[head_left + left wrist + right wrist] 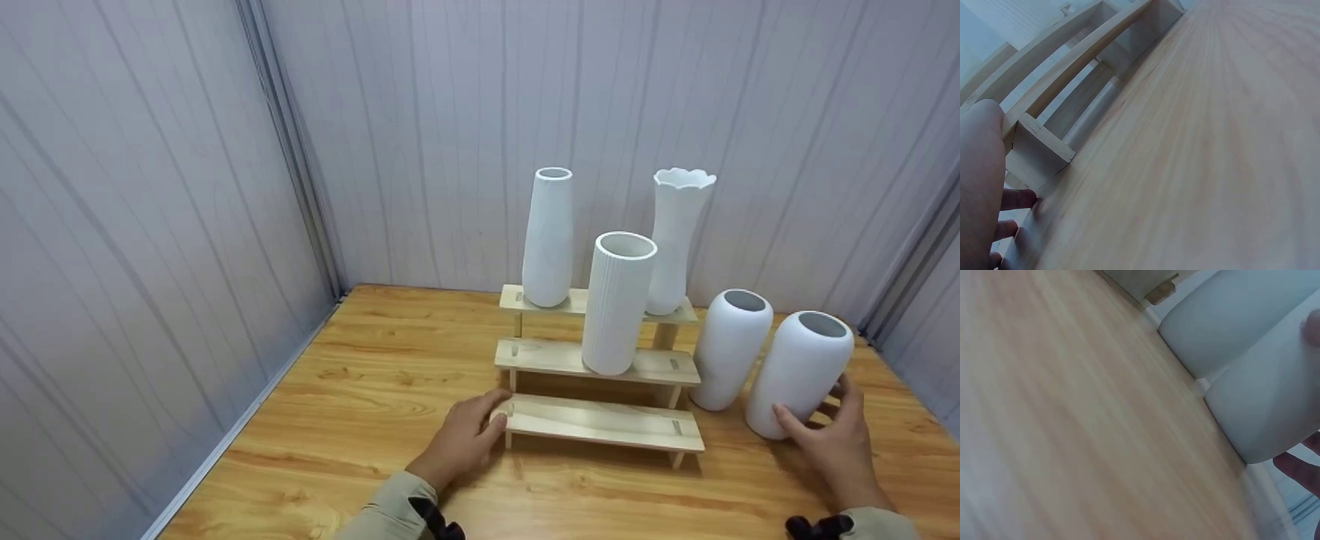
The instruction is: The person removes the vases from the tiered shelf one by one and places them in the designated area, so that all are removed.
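My right hand [840, 446] holds the nearer of two smooth white vases [802, 367] low on its body, thumb in front and fingers round the far side. In the right wrist view, that vase's base [1264, 410] meets the tabletop beside the other smooth vase [1213, 326]. At the left end of a three-step wooden stand [600, 420], my left hand [465, 435] grips the lowest step, thumb at its front corner. The left wrist view shows the fingers [1019, 198] low behind the stand's leg [1041, 154].
A ribbed cylinder vase [619, 315] is on the middle step. The top step carries a tall tapered vase [549, 247] at left and a scallop-rimmed vase [671, 247] at right. The second smooth vase [729, 352] stands between the stand and the held vase. Panelled walls [465, 150] enclose the wooden table [390, 337].
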Demonstrator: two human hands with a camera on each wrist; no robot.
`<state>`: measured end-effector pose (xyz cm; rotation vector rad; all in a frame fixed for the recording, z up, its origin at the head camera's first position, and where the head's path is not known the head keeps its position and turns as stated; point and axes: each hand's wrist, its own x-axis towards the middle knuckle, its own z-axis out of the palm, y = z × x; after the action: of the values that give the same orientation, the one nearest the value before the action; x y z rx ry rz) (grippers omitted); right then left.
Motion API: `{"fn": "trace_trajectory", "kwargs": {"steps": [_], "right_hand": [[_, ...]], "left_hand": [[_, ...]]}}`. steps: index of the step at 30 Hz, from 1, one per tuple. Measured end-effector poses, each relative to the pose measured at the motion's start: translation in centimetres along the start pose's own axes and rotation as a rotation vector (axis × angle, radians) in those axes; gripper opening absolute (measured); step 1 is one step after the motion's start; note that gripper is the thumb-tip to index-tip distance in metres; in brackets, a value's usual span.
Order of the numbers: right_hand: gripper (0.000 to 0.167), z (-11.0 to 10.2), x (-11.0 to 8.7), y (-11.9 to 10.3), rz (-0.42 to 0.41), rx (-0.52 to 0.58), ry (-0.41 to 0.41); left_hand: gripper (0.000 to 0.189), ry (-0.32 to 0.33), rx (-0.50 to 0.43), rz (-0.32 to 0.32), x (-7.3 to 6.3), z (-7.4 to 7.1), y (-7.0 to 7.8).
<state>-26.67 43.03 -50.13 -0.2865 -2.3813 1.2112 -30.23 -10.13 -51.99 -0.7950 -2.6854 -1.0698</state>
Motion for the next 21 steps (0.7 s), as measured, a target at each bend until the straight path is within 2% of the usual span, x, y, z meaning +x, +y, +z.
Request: {"fn": "trace_trajectory", "kwargs": {"steps": [8, 14, 21], "right_hand": [[0.106, 0.5, 0.5, -0.4, 0.082, 0.018, -0.010], [0.103, 1.2, 0.8, -0.4, 0.125, 0.061, 0.036], [0.100, 1.9, 1.1, -0.2, 0.153, 0.081, 0.090]], "left_hand": [[0.043, 0.016, 0.020, -0.001, -0.1, -0.1, -0.2], [0.043, 0.019, 0.028, 0.007, 0.0, 0.0, -0.3], [0.044, -0.009, 0.010, 0.018, 0.2, 0.1, -0.3]]}}
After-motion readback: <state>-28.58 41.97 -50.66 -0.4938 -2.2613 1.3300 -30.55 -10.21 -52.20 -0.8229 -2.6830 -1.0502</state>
